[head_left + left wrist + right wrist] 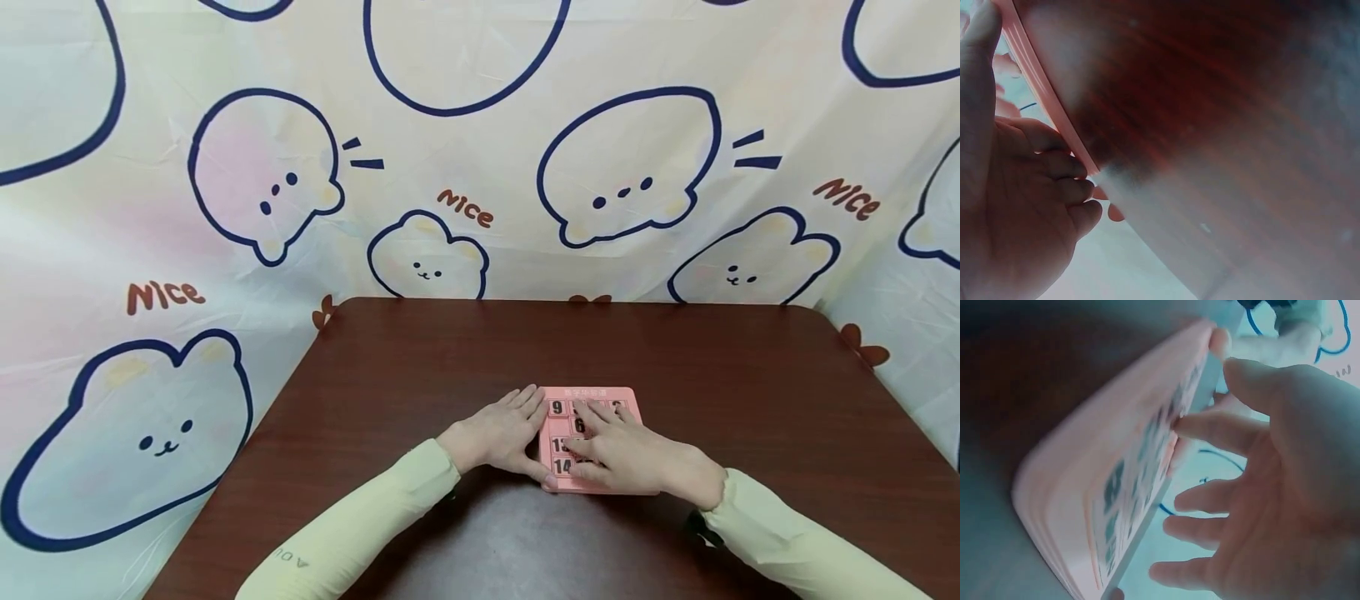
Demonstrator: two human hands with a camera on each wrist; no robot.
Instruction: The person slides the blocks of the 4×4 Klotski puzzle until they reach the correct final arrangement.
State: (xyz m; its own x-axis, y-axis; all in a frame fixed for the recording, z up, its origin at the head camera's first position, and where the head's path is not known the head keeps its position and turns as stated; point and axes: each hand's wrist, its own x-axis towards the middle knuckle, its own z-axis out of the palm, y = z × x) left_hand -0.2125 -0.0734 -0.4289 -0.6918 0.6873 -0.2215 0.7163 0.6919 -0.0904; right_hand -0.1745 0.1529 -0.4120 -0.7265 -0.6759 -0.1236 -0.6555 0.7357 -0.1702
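Note:
A pink sliding number puzzle [545,446] lies on the brown table, with black-numbered tiles such as 9, 6 and 14 showing. My left hand [501,432] rests against its left side, fingers extended along the edge and thumb at the near left corner. Seen from the left wrist, those fingertips meet the puzzle's pink rim [1047,100]. Spread over the tiles is my right hand [628,454], which hides several of them. In the right wrist view its index finger [1216,430] reaches the tile face, while the other fingers are held out straight above the puzzle.
The dark wood table [450,358] has a rounded far edge close to a hanging cloth [517,167] printed with cartoon bears and the word Nice. Pale green sleeves [360,525] cover both forearms.

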